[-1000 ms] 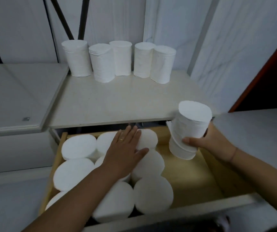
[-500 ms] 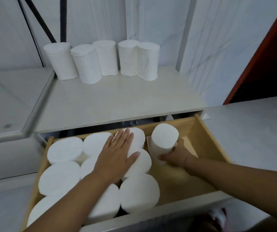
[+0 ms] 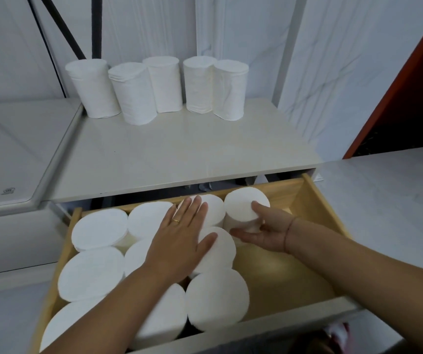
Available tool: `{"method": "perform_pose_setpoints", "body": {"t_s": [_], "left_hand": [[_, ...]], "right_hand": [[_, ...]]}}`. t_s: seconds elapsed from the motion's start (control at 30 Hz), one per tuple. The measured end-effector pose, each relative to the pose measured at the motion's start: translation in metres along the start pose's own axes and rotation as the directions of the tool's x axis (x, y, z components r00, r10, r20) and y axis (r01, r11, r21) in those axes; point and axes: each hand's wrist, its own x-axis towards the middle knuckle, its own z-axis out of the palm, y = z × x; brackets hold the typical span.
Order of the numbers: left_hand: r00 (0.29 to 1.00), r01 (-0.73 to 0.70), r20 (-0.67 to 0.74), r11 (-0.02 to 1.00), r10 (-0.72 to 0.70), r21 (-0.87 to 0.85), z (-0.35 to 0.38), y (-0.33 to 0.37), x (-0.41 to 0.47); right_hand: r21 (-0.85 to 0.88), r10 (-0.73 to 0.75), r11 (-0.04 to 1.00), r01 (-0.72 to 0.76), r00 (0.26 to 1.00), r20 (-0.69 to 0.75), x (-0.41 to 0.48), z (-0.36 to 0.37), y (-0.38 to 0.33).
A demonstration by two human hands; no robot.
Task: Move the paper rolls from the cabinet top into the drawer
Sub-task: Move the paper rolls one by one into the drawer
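Several white paper rolls point(image 3: 154, 93) stand in a row at the back of the cream cabinet top point(image 3: 179, 159). Below it the wooden drawer point(image 3: 317, 210) is pulled out, its left and middle packed with several upright rolls point(image 3: 95, 272). My right hand point(image 3: 269, 231) grips one roll point(image 3: 243, 205) standing upright at the drawer's back, pressed against its neighbours. My left hand point(image 3: 179, 238) lies flat with fingers spread on the tops of the middle rolls. A ring shows on one finger.
The drawer's right part point(image 3: 282, 272) shows bare wood floor. A white counter point(image 3: 389, 200) flanks the drawer on the right and a lower white surface point(image 3: 14, 149) on the left. A dark red panel point(image 3: 409, 80) rises at the far right.
My right hand brought the roll down from beside the cabinet edge into the drawer and pushed it left against the back rolls. My left hand stayed flat on the rolls.
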Motion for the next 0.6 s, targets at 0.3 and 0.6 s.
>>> {"method": "perform_pose_setpoints", "body": {"t_s": [0.3, 0.6], "left_hand": [[1.000, 0.008, 0.029, 1.000, -0.007, -0.011, -0.001, 0.000, 0.002], [1.000, 0.001, 0.031, 1.000, 0.000, -0.019, -0.005, 0.001, 0.003]], "right_hand": [[-0.947, 0.201, 0.319, -0.035, 0.979, 0.031, -0.022, 0.000, -0.021], [-0.755, -0.732, 0.192, 0.627, 0.604, 0.316, 0.014, 0.062, -0.152]]}}
